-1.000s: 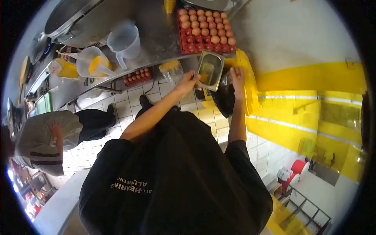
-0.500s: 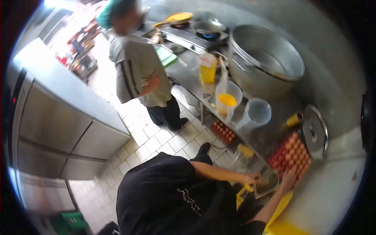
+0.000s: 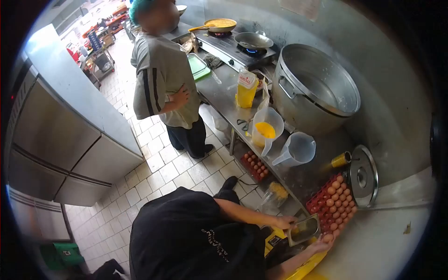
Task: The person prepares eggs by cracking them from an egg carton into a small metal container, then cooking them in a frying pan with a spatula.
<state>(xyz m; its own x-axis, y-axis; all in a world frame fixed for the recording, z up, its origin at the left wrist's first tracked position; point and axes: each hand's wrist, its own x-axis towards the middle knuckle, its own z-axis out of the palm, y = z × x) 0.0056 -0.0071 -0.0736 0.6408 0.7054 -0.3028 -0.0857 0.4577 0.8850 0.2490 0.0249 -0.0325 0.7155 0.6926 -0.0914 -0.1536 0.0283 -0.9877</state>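
My left hand point(image 3: 285, 222) grips the near rim of a small rectangular metal pan point(image 3: 318, 224), tilted at the table edge. My right hand point(image 3: 322, 243) is closed around a brown egg point(image 3: 328, 238), beside the pan and the near corner of the egg tray. That red egg tray point(image 3: 317, 203) holds many brown eggs on its far side, while the cups nearest the table edge hold none. What lies inside the pan is hard to make out.
Two plastic jugs stand on the steel table: one with yellow liquid point(image 3: 267, 130), one clear point(image 3: 301, 148). Behind are a large pot point(image 3: 322, 88), a lid point(image 3: 364, 177) and a yellow can point(image 3: 341, 159). A co-worker point(image 3: 170, 84) stands near the stove. More eggs point(image 3: 255, 166) sit below.
My right hand has come away from the egg tray towards the pan, with an egg in it. My left hand still holds the pan. The whole view has shifted slightly.
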